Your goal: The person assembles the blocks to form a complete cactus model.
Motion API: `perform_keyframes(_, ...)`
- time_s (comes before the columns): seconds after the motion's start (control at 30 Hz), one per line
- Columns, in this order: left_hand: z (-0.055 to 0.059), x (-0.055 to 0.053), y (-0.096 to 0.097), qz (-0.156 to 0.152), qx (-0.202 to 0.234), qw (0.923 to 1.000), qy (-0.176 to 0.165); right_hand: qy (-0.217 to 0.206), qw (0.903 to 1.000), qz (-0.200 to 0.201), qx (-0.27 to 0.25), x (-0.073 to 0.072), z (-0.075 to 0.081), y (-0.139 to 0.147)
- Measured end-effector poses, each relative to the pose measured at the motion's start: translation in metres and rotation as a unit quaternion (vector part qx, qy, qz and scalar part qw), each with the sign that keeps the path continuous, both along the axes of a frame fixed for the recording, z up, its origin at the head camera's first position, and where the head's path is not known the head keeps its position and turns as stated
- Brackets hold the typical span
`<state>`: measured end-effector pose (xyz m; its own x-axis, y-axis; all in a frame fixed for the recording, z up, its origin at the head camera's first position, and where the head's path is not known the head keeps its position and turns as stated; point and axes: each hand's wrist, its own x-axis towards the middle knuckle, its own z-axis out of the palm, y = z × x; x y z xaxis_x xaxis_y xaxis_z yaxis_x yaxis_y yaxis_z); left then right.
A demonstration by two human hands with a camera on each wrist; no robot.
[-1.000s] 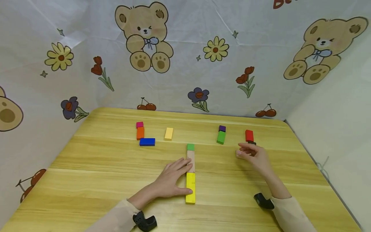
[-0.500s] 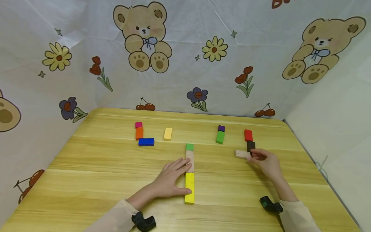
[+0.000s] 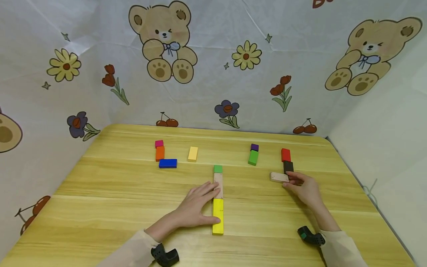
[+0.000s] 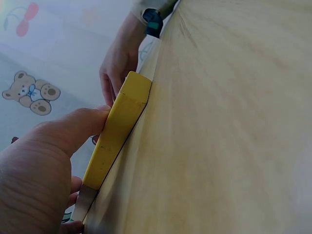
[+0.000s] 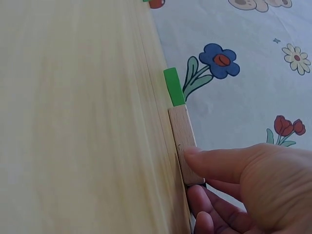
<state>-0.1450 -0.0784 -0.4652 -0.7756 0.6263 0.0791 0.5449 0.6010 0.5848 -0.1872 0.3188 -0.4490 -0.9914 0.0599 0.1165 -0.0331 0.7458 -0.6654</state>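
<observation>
In the head view my left hand (image 3: 195, 205) lies with extended fingers over a line of blocks. Its thumb rests on the yellow block (image 3: 218, 226), and its fingertips touch the pinkish plain wooden block (image 3: 218, 181). A small green block (image 3: 218, 169) caps the line's far end. At the right, my right hand (image 3: 305, 189) pinches the right end of a pale wooden block (image 3: 278, 177). The black block (image 3: 288, 167) meets that end, partly hidden by the fingers. A red block (image 3: 285, 155) stands beyond it. In the right wrist view the thumb presses the pale wooden block (image 5: 183, 136).
Farther back are a purple block (image 3: 255, 147) with a bright green block (image 3: 253, 158). On the left lie pink (image 3: 159, 143), orange (image 3: 160, 153) and blue (image 3: 168, 163) blocks, plus a cream block (image 3: 192, 154). A printed cloth (image 3: 203, 89) hangs behind the wooden table (image 3: 133, 207).
My right hand has moved from the pale wooden block's left end to its right end, uncovering the block and most of the black one. The left hand has stayed in place.
</observation>
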Motion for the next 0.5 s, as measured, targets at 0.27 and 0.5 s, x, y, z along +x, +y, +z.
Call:
perform_keyframes(0.27, -0.0005, -0.0002, 0.0, 0.001, 0.0, 1.0, 0.003, 0.024, 0.9995, 0.009, 0.017, -0.0009, -0.0031, 0.0006)
perform_keyframes(0.5, -0.001, -0.0002, 0.0, 0.001, 0.0, 1.0, 0.003, 0.022, 0.9994, 0.003, 0.028, -0.0002, -0.0027, 0.0003)
